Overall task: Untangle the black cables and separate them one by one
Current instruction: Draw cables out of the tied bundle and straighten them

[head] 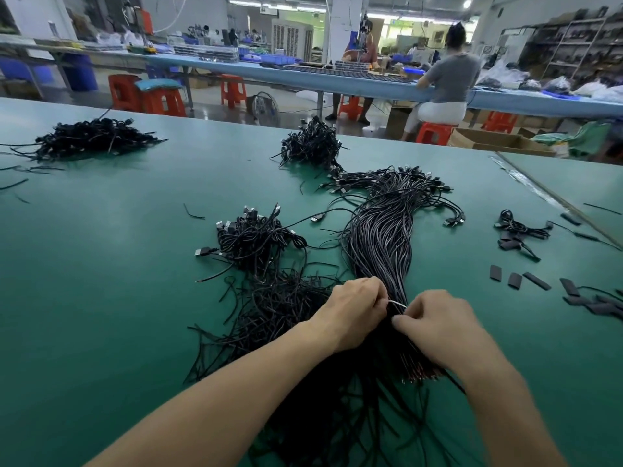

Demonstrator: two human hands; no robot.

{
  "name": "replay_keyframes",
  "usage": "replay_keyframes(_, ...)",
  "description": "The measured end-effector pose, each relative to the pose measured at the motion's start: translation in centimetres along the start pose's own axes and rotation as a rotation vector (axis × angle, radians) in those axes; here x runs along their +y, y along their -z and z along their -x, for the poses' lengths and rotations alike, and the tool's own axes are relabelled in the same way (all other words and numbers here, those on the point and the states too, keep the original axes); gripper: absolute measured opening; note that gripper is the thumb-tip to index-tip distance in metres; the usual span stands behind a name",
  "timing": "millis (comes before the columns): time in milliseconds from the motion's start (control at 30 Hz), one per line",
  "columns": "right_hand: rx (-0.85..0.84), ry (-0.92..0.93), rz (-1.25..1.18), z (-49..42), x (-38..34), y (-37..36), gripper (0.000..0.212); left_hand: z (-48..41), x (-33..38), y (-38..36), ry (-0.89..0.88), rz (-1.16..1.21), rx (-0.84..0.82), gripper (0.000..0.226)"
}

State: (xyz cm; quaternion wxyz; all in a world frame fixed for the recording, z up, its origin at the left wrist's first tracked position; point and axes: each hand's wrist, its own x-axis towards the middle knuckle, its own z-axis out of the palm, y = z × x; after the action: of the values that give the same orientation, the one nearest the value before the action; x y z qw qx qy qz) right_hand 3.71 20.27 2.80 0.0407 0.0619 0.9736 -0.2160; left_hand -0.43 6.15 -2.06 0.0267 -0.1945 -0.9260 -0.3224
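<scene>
I've got L hand [350, 311] & R hand [438, 328] both pinching 1 white tie [397, 305] on big cable bundle [381, 230]; 5 other cable heaps [253, 237]. Green table [101, 281] open on left; edge close on right.

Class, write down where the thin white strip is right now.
In the head view, lower centre: the white strip lies across the big cable bundle, pinched between the left hand and right hand.
</scene>
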Motion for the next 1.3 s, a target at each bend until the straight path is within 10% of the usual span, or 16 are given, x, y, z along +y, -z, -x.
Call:
replay_keyframes(333, 0.011, 0.058, -0.079, -0.9, 0.2, -1.1, 0.019, 0.6, -0.1, -0.8, -0.027, -0.005, 0.067, 0.016)
replay_keyframes(533, -0.488, 0.430, -0.348, 2.1, 0.8, 2.9, 0.017, 0.6, -0.1, -0.7, 0.017, 0.078, 0.080, 0.015)
replay_keyframes(967, 0.102, -0.044, 0.106, -0.2, -1.9, -1.5, 0.013, 0.8, -0.1, -1.0, -0.010, 0.050, 0.075, 0.018)
replay_keyframes(1300, -0.116, 0.148, -0.383, -1.4, 2.3, 1.4, 0.016, 0.7, -0.2, -0.9, 0.005, 0.070, 0.071, 0.015)
